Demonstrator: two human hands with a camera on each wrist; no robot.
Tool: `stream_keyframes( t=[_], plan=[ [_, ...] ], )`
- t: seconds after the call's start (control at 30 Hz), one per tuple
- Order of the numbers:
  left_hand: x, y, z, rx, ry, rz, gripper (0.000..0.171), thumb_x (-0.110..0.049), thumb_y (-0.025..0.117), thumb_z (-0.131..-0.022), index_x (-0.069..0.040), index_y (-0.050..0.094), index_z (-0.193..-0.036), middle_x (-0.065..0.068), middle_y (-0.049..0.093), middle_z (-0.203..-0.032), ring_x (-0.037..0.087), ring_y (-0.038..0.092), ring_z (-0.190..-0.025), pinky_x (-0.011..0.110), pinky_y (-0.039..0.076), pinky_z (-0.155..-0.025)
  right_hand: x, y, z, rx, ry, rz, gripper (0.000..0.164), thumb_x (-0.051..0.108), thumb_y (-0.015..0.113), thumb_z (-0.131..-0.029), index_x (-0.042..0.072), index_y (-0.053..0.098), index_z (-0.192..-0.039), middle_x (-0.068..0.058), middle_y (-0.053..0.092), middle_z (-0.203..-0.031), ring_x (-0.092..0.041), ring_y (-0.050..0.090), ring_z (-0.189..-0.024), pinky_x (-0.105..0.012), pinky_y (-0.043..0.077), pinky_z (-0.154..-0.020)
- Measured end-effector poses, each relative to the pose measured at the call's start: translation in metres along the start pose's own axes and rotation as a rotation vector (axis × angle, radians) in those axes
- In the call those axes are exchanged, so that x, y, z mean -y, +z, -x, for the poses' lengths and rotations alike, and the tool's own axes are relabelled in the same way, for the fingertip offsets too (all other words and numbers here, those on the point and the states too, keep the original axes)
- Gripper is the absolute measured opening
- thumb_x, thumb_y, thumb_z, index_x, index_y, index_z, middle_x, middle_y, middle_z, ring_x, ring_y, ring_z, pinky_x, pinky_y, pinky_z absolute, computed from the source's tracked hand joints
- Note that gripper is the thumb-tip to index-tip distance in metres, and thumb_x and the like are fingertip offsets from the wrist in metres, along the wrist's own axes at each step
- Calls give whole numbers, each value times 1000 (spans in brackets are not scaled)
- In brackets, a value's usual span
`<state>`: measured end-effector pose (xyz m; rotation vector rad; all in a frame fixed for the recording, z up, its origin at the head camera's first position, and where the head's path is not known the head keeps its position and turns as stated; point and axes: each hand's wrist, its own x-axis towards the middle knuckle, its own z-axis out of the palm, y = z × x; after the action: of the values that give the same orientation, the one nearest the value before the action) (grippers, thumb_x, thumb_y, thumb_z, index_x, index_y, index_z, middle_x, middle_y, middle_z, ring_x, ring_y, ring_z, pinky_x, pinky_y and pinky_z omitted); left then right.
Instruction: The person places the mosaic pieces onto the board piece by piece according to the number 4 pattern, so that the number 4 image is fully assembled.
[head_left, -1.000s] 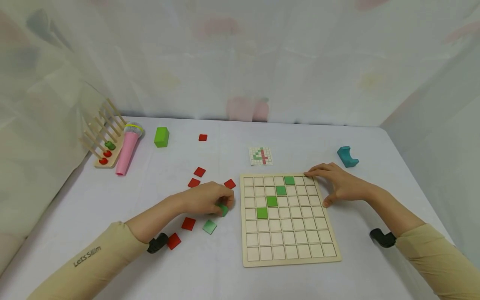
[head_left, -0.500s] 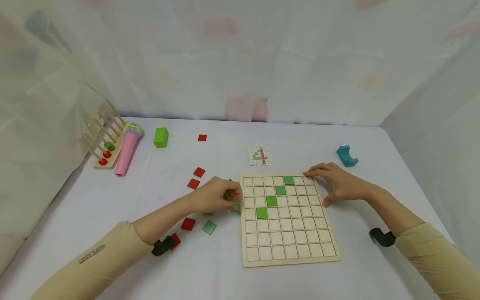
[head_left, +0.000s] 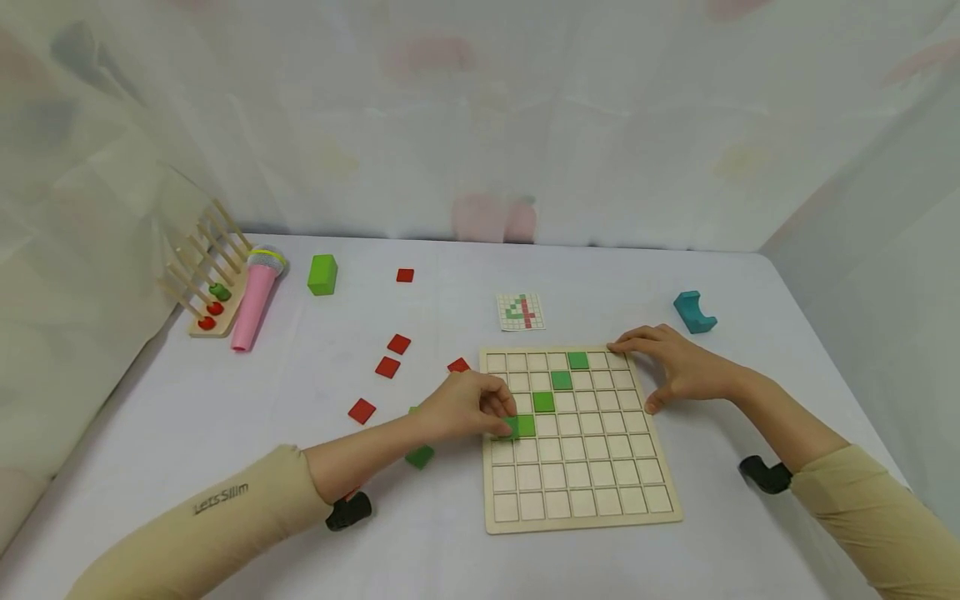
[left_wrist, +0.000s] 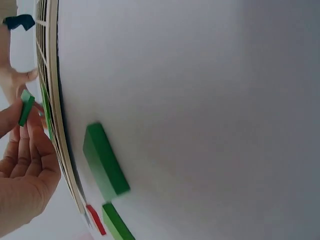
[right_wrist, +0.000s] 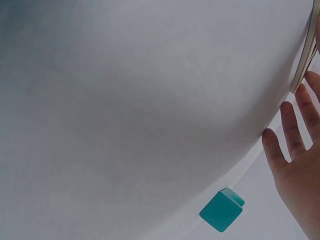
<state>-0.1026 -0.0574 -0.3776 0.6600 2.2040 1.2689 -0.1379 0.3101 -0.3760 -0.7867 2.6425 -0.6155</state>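
A wooden grid board (head_left: 583,527) lies on the white table. Several green tiles (head_left: 543,402) sit in its squares along a diagonal. Between thumb and fingertips, my left hand (head_left: 463,408) pinches another green square tile (left_wrist: 26,107). That tile is over the board's left column, beside the lowest tile of the diagonal. My right hand (head_left: 686,367) touches the board's upper right corner and right edge with extended fingers and thumb spread apart. Left of the board, loose green tiles (head_left: 420,456) lie partly covered by my left forearm.
Red tiles (head_left: 387,367) are scattered left of the board. Behind it lies a small card (head_left: 521,312) with a green and red grid pattern. A pink microphone (head_left: 255,300), peg stand (head_left: 238,292) and green block (head_left: 322,275) stand back left; a teal curved block (head_left: 694,313) back right.
My left hand has carried the green tile rightward from the table onto the board's left column. My right hand has stayed at the board's edge.
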Motion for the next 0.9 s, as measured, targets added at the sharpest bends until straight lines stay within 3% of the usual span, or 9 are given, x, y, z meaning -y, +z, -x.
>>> stream_keyframes(
  t=[0.23,0.63,0.9],
  plan=[
    [-8,11,-1,7,-3,-38,14,-1,77,-78,-6,73,-90,5,74,-83,1,62,-72,15,52,-69,2,0,0,-2,-1,8,95,40,91,-59,15,51,-143,-11,50,-142,-32,39,-129,-57,35,-102],
    [-16,21,1,-3,58,-129,10,2,77,-77,-6,72,-83,5,72,-76,3,60,-68,14,50,-66,1,-1,0,-7,-9,8,97,45,90,-59,14,51,-143,-11,50,-142,-31,39,-129,-56,35,-102],
    [-16,27,-1,-5,96,-251,10,-4,80,-77,-9,72,-76,0,70,-68,2,58,-63,15,48,-63,1,0,0,-6,-4,10,95,41,90,-60,14,52,-142,-11,50,-142,-32,39,-129,-56,35,-102]
  ],
)
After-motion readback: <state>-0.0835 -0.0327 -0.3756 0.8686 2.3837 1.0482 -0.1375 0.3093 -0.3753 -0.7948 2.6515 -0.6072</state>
